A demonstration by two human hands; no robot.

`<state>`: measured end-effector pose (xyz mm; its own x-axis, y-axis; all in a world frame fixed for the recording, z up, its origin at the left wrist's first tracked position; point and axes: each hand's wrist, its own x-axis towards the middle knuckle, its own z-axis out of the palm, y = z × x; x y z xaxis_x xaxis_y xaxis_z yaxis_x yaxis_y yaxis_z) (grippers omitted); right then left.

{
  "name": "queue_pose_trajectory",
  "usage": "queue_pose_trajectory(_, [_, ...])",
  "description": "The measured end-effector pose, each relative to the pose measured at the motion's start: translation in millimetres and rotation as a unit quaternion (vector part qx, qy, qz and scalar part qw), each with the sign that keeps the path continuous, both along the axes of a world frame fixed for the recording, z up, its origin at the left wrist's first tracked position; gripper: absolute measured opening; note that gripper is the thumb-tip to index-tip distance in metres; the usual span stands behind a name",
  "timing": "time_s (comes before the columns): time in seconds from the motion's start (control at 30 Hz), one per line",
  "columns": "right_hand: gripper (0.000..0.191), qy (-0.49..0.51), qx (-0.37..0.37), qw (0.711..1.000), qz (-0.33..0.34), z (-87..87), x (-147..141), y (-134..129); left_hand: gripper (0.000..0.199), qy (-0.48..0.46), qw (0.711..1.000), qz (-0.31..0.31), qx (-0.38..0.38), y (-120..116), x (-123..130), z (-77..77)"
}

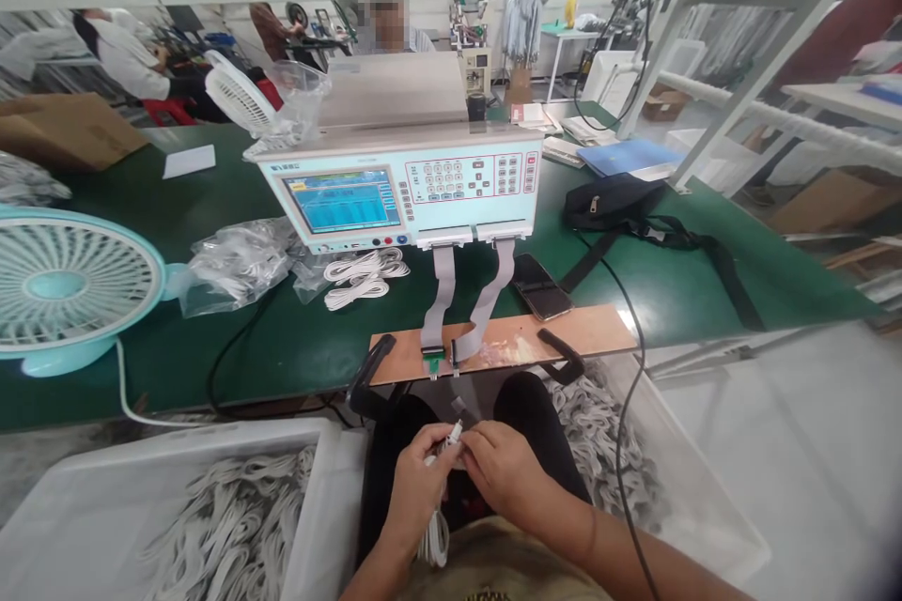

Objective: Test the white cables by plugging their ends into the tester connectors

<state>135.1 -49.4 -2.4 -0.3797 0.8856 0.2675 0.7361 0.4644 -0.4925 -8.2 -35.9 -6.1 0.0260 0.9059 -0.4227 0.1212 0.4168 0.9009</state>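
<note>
Over my lap, my left hand [421, 479] grips a coiled white cable [435, 540], its loops hanging below the palm. A white plug end sticks up between the fingers. Close against it, my right hand [502, 468] pinches at the same plug end with thumb and fingers together; what lies between those fingertips is partly hidden. Just beyond both hands, two small connectors [443, 366] sit at the front edge of a wooden board [596, 333]. Grey ribbon cables [486, 305] run from them up to a tester [465, 183] with a lit screen [343, 201].
White bins of coiled cables stand at left [320, 488] and right [705, 488]. Black clamps [370, 376] hold the board to the green table [310, 357]. A phone [541, 287], black bag [613, 202], loose white cables [363, 274] and turquoise fan [70, 282] lie around. Several people work behind.
</note>
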Motion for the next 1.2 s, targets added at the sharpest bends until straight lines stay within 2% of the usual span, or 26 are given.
queue_pose_trajectory(0.13, [0.009,0.005,-0.016,0.999,-0.027,-6.8,-4,5,0.025,0.071,0.995,-0.052,0.047,7,-4,0.1])
queue_pose_trajectory(0.27, [0.008,0.032,-0.018,0.998,-0.052,-13.3,-8,9,0.027,0.066,0.995,-0.072,0.017,14,-9,1.0])
queue_pose_trajectory(0.37, [0.01,0.046,-0.009,0.999,-0.017,-13.6,-5,13,0.028,0.054,0.995,-0.089,0.001,17,-12,-1.8])
queue_pose_trajectory(0.47, [0.009,0.061,-0.028,0.997,0.036,-9.8,2,19,0.028,0.032,0.994,-0.098,0.023,19,-12,-6.9])
queue_pose_trajectory(0.57, [0.008,0.12,-0.06,0.99,0.042,-5.3,5,23,0.029,-0.005,0.995,-0.096,0.04,22,-8,-8.2])
queue_pose_trajectory(0.63, [0.008,0.203,-0.099,0.974,-0.001,-4.2,3,26,0.029,-0.042,0.995,-0.082,0.036,25,-3,-6.1])
queue_pose_trajectory(0.73, [0.014,0.352,-0.176,0.915,-0.088,-6.1,-3,33,0.029,-0.08,0.995,-0.053,0.001,31,2,-2.9])
queue_pose_trajectory(0.8, [0.017,0.417,-0.207,0.877,-0.12,-7.8,-7,38,0.03,-0.087,0.995,-0.036,-0.011,36,3,-2.4])
queue_pose_trajectory(0.83, [0.017,0.43,-0.214,0.868,-0.125,-8.0,-8,41,0.031,-0.089,0.995,-0.032,-0.011,39,3,-2.5])
queue_pose_trajectory(0.97, [0.018,0.398,-0.205,0.887,-0.111,-3.8,-7,48,0.033,-0.106,0.994,-0.031,-0.023,44,0,-1.1])
queue_pose_trajectory(1.03, [0.018,0.396,-0.22,0.887,-0.088,-2.0,-5,49,0.033,-0.127,0.99,-0.044,-0.043,45,-2,0.1])
queue_pose_trajectory(1.1, [0.018,0.418,-0.249,0.87,-0.077,-2.9,-4,49,0.031,-0.147,0.986,-0.057,-0.052,45,-2,-0.2])
queue_pose_trajectory(1.2, [0.019,0.469,-0.271,0.833,-0.118,-9.1,-7,50,0.029,-0.136,0.989,-0.045,-0.021,44,-1,-5.8])
